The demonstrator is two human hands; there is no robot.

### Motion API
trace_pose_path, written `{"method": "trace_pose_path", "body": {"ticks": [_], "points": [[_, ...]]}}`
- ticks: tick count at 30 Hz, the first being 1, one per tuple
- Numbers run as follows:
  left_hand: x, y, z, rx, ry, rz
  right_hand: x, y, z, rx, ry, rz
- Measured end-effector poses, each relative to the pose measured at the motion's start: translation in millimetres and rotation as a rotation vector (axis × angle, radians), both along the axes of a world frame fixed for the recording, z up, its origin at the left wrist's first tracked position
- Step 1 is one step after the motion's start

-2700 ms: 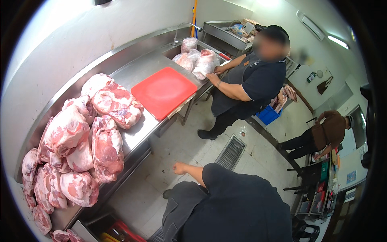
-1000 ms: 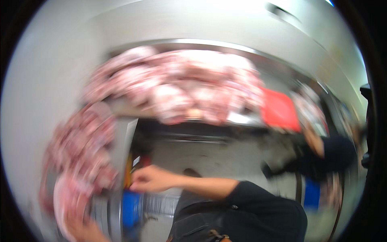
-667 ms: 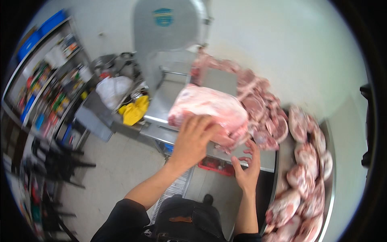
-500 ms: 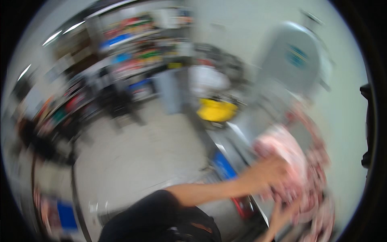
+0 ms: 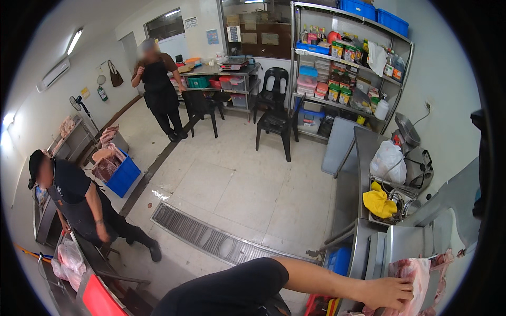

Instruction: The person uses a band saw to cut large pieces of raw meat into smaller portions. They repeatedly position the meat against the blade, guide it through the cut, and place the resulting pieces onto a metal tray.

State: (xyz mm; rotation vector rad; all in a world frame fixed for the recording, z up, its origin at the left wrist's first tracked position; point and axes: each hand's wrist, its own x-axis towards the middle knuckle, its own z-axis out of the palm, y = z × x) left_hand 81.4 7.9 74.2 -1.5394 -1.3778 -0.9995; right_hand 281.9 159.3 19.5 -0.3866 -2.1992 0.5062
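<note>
At the lower right, my left hand grips a large piece of raw meat, pale pink with a red cut face at its far end. The fingers are bent over its upper surface. The meat rests at a grey metal machine, only partly in view at the right edge, which looks like a meat saw. More meat scraps lie just right of the piece. My bare left forearm reaches across from the lower middle, below a black sleeve. My right hand is out of view.
A steel table beyond the machine holds a white plastic bag and a yellow cloth. Co-workers stand at the left and back. Meat fills a blue crate. Black chairs stand near the shelves. A drain grate crosses the floor.
The view has swung left and steadied, bringing the co-workers into clear sight. My left hand stays on the meat. My right hand, earlier beside the meat, has left the view.
</note>
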Motion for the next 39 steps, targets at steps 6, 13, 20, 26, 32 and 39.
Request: {"method": "trace_pose_path", "body": {"ticks": [6, 13, 20, 26, 32, 39], "points": [[8.6, 5.8, -23.2, -0.283, -0.18, -0.032, 12.4, 12.7, -17.1, 0.03, -0.03, -0.036], [11.0, -16.9, -6.6, -0.34, -0.371, 0.105, -20.5, -8.3, -20.1, -0.25, -0.018, -0.016], [18.7, -5.0, -24.1, -0.319, -0.389, 0.052, -11.2, -4.9, -20.9, -0.312, -0.016, -0.046], [26.3, 2.4, -27.3, -0.313, -0.395, 0.052, 1.8, 17.1, -22.3, -0.411, -0.043, 0.068], [24.9, 3.4, -32.9, -0.294, -0.393, 0.122, -7.3, 11.9, -12.8, -0.64, -0.017, 0.172], [14.6, 5.7, -33.3, -0.275, -0.401, 0.093, -18.2, 9.9, -5.8, -0.523, 0.044, 0.149]]}}
